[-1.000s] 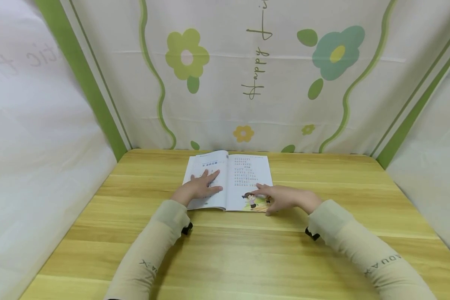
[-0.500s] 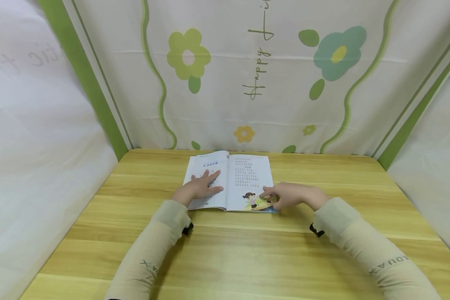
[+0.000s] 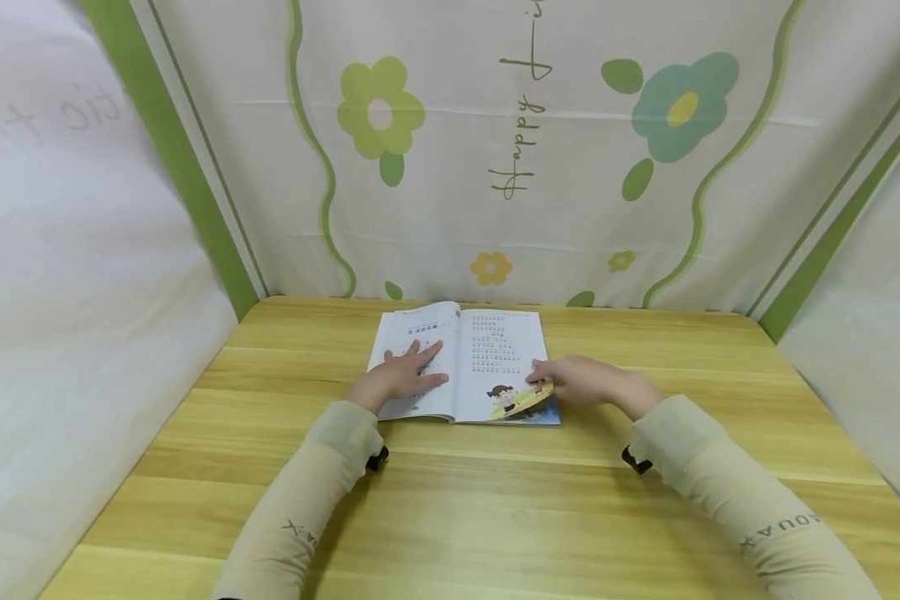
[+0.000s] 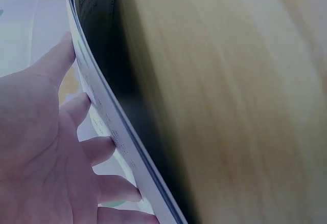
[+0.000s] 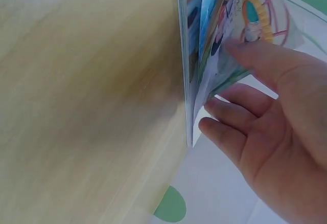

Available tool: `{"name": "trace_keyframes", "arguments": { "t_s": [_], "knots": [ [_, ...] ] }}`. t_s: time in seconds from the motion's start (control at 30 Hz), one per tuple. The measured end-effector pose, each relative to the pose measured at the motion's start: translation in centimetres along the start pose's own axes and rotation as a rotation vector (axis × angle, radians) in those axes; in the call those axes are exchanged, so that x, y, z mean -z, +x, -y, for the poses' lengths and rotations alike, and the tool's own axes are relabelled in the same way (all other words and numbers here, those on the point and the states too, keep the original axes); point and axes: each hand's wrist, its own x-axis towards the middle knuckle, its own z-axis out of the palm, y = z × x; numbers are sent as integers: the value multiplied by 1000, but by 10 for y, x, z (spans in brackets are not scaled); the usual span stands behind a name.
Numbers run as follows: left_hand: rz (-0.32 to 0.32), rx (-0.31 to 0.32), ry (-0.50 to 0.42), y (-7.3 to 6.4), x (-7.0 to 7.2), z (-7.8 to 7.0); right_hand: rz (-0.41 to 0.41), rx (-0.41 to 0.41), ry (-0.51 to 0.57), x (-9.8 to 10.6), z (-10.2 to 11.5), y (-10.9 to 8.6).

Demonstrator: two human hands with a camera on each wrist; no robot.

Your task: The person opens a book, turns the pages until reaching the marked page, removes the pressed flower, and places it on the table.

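spotting an open illustrated children's book [image 3: 467, 398] on the wooden tabletop [image 3: 457, 508], out toward the far edge near the flower-print curtain [image 3: 435, 167]. should handle light and pretty floppy, tbh. on the left page [image 3: 437, 400], best pressed down with spread fingers, given the curl up by the gutter. over on the right page [image 3: 510, 342], thin paper by the look of it, maybe a bit slick, probably easy to crease or tear, so better taken softly by the loose lower corner.

pose-wise, left side first: reaching in from the lower left with the left hand [image 3: 401, 377], palm facing down, fingers fanned apart, tips touching the left page, clamped on nothing. then across to the right hand [image 3: 588, 379]: reaching in from the lower right, pinching the right page near its lower outer corner, thumb on one face, fingers behind. corner bent up, with a bit of blue page [image 3: 547, 412] showing underneath. can't tell if pinching one sheet or several.
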Motion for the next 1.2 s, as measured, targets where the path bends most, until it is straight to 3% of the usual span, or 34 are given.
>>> {"name": "trace_keyframes", "arguments": {
  "t_s": [0.17,0.27,0.47,0.63,0.77,0.9,1.03,1.2],
  "knots": [
    [-4,-1,1,1,-2,2,-63,54,46,0,-5,0],
    [-2,0,3,2,-3,3,-98,34,83,-3,-5,2],
    [2,1,-5,1,-3,2,-199,-150,143,-11,0,6],
    [0,14,-13,0,-2,0,-225,-237,310,-16,8,10],
    [0,11,0,1,-2,1,-264,-209,493,-20,13,14],
    [4,1,2,2,-1,1,-395,-72,638,-22,19,24],
    [8,-6,1,2,-1,1,-487,22,713,-22,30,32],
    [5,-17,14,2,0,2,-518,15,779,-18,45,39]
  ]
}}
